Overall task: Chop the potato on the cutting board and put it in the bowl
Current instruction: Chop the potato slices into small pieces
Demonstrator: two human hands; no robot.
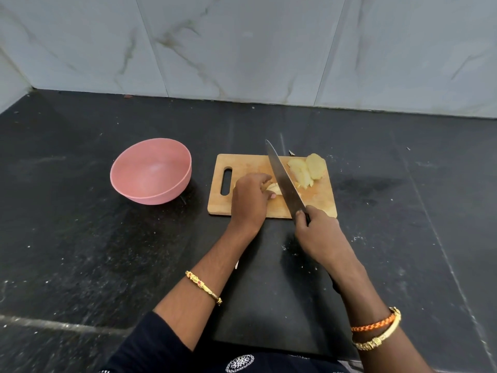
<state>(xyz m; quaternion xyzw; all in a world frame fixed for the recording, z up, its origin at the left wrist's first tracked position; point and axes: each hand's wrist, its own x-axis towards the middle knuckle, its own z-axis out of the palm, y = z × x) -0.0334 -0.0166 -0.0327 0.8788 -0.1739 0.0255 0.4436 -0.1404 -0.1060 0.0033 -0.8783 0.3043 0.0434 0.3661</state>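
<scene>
A wooden cutting board (250, 164) lies on the black counter. My left hand (248, 200) holds a pale potato piece (273, 188) down on the board, fingers curled over it. My right hand (317, 227) grips the handle of a large knife (282, 176), whose blade angles across the board right beside the held piece. Several cut potato slices (306, 169) lie at the board's far right corner. A pink bowl (152, 175) stands to the left of the board with nothing in it.
The black stone counter (80, 238) extends all around. A marble-tiled wall (242, 49) runs behind it. A small scrap (291, 152) lies just past the board's far edge.
</scene>
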